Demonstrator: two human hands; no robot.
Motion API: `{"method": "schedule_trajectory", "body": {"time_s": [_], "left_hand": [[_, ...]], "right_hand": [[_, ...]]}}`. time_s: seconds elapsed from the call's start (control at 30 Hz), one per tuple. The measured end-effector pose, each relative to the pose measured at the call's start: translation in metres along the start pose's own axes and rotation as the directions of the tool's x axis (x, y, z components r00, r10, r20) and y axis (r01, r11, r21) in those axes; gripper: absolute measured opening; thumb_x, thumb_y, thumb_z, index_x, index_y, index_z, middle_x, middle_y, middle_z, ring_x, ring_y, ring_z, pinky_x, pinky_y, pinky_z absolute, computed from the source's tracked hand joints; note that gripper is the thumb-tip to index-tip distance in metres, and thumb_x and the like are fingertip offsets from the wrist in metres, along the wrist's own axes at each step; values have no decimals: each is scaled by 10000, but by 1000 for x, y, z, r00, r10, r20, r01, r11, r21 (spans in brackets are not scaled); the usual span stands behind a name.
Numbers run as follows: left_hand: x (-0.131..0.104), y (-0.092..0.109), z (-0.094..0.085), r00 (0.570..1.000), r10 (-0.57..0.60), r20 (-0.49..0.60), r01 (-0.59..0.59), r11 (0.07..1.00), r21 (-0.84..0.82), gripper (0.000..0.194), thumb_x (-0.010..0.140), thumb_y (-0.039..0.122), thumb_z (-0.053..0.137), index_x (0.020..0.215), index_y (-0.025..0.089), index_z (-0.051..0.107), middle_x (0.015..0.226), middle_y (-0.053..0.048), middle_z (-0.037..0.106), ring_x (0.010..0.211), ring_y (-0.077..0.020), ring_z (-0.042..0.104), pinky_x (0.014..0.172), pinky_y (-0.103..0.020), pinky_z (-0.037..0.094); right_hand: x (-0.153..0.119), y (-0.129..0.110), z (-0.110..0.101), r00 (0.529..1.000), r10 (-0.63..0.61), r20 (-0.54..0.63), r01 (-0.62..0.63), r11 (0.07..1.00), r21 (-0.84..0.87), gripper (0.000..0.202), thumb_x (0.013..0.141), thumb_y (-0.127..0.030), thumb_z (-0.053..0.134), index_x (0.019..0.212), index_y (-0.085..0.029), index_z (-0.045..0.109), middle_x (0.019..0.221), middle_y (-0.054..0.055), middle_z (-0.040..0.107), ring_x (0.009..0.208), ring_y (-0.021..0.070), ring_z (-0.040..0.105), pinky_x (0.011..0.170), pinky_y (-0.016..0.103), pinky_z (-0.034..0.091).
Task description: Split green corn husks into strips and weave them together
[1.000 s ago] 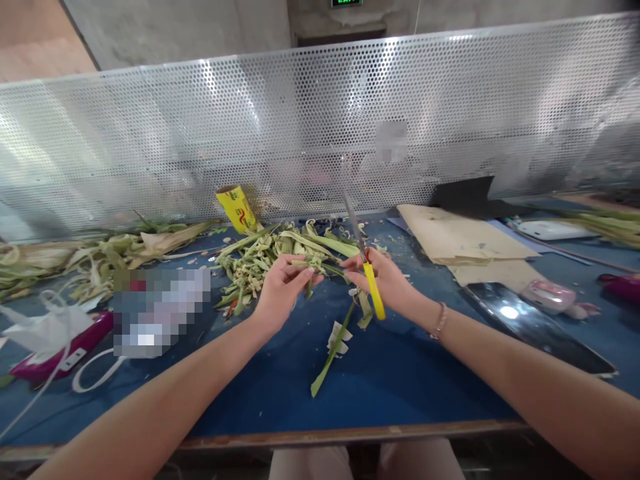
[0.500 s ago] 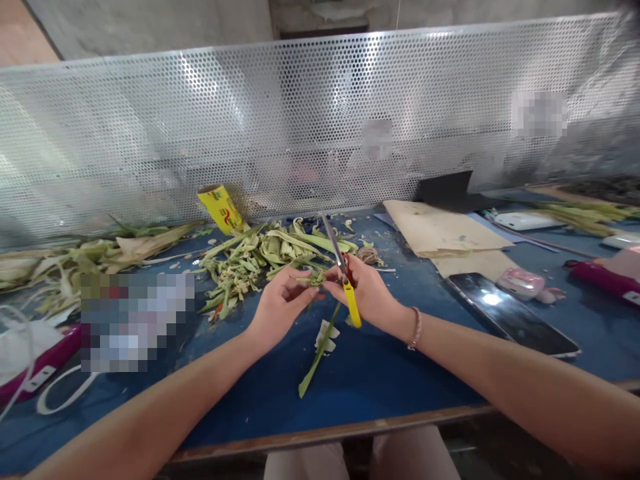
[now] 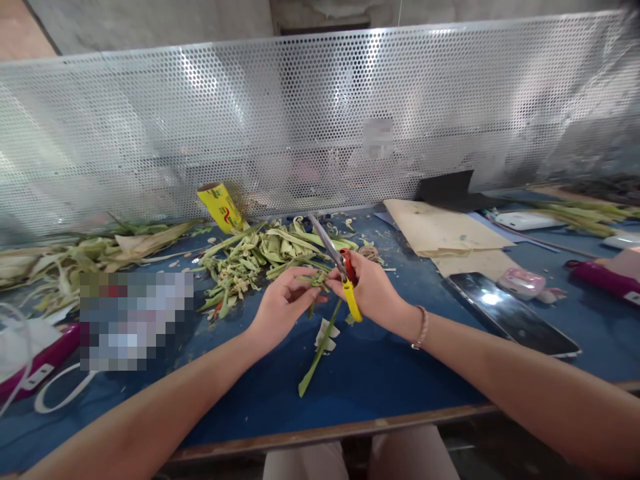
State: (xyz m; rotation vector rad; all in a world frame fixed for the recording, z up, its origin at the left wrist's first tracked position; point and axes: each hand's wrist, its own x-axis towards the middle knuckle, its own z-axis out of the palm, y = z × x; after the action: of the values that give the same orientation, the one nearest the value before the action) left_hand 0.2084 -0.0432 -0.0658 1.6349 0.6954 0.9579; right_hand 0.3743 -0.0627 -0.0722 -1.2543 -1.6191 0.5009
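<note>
My left hand [image 3: 280,303] is closed in a pinch on a small knotted piece of green husk [image 3: 318,281]. Scissors [image 3: 327,241] with red and yellow handles rest in my right hand [image 3: 379,288], their blades pointing up and away to the left. The right thumb and fingertip also touch the husk piece's right side. Below the hands, a long green husk strip [image 3: 314,368] lies on the blue table across a few pale scraps [image 3: 327,337]. A heap of green husk strips and knotted pieces [image 3: 273,250] lies just beyond my left hand.
A yellow tube [image 3: 221,208] leans near the perforated metal screen [image 3: 310,100]. Tan paper sheets [image 3: 445,227], a phone [image 3: 515,313] and a pink case [image 3: 521,283] lie at right. More husks [image 3: 100,257] and a pixelated object [image 3: 140,320] are at left. Bundled twine [image 3: 370,254] sits behind my right hand.
The scissors have tipped further left as my right hand turned slightly, and the red handle shows more. My left hand keeps its pinch on the husk piece, almost unmoved.
</note>
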Motion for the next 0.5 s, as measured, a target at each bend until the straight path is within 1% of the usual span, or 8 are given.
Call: {"method": "schedule_trajectory", "body": {"time_s": [0.17, 0.3, 0.4, 0.5], "left_hand": [[0, 2, 1, 1000, 15, -16, -15, 1000, -3, 238, 693, 273, 616, 856, 185, 468, 754, -20, 678, 681, -167, 654, 680, -303, 497], [0, 4, 3, 1000, 8, -21, -8, 999, -32, 252, 678, 271, 631, 822, 184, 444, 751, -21, 680, 674, -165, 652, 693, -315, 496], [0, 5, 2, 1000, -11, -21, 11, 1000, -13, 259, 688, 256, 620, 869, 185, 449, 748, -23, 676, 702, -166, 650, 698, -307, 494], [2, 4, 1, 998, -39, -49, 38, 999, -18, 328, 682, 240, 625, 952, 193, 445, 735, -11, 667, 709, -160, 645, 701, -299, 489]], "right_hand": [[-1, 2, -2, 999, -35, -1, 35, 993, -112, 220, 616, -120, 528, 822, -193, 504, 684, 19, 586, 608, 159, 547, 552, 281, 444], [-2, 4, -3, 999, -43, 3, 43, 991, -130, 230, 629, -136, 543, 848, -197, 510, 695, 26, 600, 612, 170, 551, 554, 292, 444], [-2, 4, -3, 999, -43, 11, 44, 992, -118, 192, 653, -178, 559, 838, -197, 512, 720, 32, 610, 624, 172, 555, 569, 299, 448], [-2, 3, -2, 999, -45, 15, 46, 994, -102, 191, 675, -243, 575, 847, -192, 512, 717, 35, 608, 632, 171, 555, 578, 299, 447]]}}
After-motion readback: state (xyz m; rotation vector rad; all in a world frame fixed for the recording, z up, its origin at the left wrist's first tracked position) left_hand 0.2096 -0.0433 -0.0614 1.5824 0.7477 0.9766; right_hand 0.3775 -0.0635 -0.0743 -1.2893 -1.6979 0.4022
